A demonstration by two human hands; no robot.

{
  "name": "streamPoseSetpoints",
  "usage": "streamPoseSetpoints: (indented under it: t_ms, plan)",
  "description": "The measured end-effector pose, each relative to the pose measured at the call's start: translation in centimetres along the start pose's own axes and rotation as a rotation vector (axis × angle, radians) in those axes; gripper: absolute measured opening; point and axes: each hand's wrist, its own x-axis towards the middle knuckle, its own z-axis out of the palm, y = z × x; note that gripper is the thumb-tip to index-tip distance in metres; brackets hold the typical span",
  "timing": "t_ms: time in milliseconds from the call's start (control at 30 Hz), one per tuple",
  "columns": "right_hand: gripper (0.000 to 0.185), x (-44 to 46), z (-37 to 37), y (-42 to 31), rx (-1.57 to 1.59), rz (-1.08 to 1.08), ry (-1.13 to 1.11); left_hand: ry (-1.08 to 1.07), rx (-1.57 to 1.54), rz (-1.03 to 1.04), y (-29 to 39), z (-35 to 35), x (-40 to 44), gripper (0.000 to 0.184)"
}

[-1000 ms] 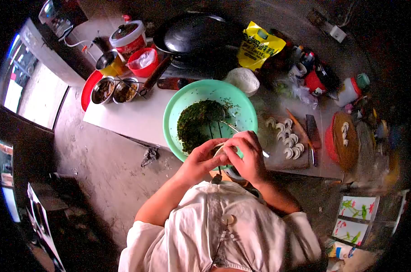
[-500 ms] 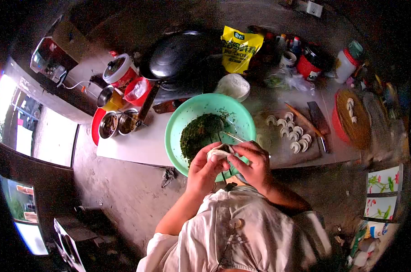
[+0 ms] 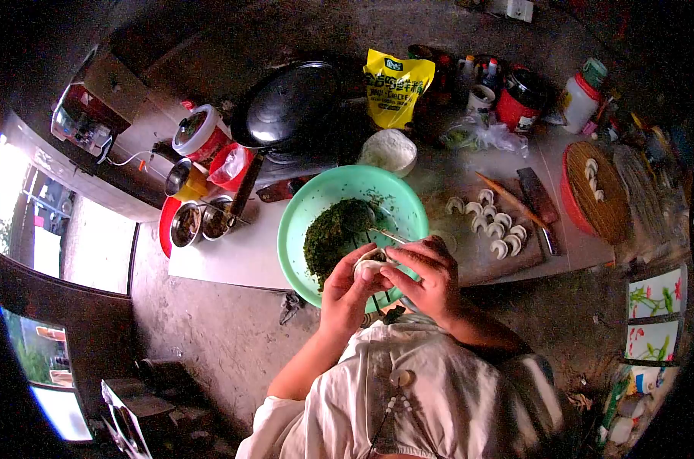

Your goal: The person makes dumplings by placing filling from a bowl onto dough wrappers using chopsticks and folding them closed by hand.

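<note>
Both hands are over the near rim of a green basin. My left hand cups a partly folded dumpling from the left, its wrapper pale with dark filling showing at the top. On its right edge, the fingers of my right hand pinch the wrapper. Chopped dark-green filling lies in the basin with a spoon resting in it. The spoon's thin handle runs toward my right hand; whether that hand touches it I cannot tell.
Right of the basin, several crescent dumplings lie on a board beside a rolling pin and knife. A round brown lid-like board holds more. Behind stand a flour bowl, yellow bag and black wok.
The view has shifted slightly. The dumpling's opening now faces up more, with filling visible between my fingers. Both hands still hold it over the basin's near rim.
</note>
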Motion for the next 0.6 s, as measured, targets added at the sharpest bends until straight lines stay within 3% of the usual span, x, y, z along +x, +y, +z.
streamPoseSetpoints:
  t_ms: [233,433,600]
  plan:
    - [0.027,0.3,0.2,0.0,-0.023,-0.003,0.046,-0.013,0.066,0.021,-0.1,-0.3,0.3,0.042]
    - [0.024,0.9,-0.5,0.0,-0.14,-0.132,-0.034,-0.001,0.11,0.021,0.0,-0.3,0.3,0.041]
    - [0.025,0.8,0.0,-0.1,0.088,0.137,0.007,-0.025,0.099,0.044,-0.2,-0.6,0.2,0.037]
